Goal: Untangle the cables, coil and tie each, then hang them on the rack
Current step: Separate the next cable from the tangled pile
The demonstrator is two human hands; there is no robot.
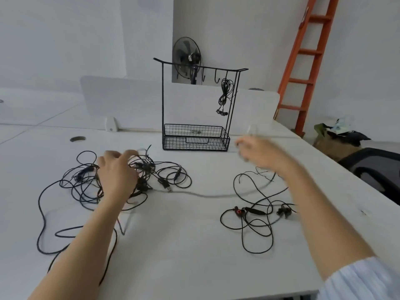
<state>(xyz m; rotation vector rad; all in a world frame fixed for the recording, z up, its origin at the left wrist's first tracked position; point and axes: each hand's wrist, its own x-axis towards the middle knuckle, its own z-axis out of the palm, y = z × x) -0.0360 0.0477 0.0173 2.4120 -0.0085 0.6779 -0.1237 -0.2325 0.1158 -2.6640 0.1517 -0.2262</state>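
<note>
Tangled black cables [144, 166], middle left, are gripped by the left hand's [116, 172] curled fingers [130, 155]; the right hand [257, 152] is too blurred to tell.

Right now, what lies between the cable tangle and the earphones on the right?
Head view: only a blurred grey cable crosses the bare table there.

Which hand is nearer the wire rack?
Right. The right hand, blurred, is just right of the wire rack; the left hand is on the cable tangle, further off, front-left of it.
</note>
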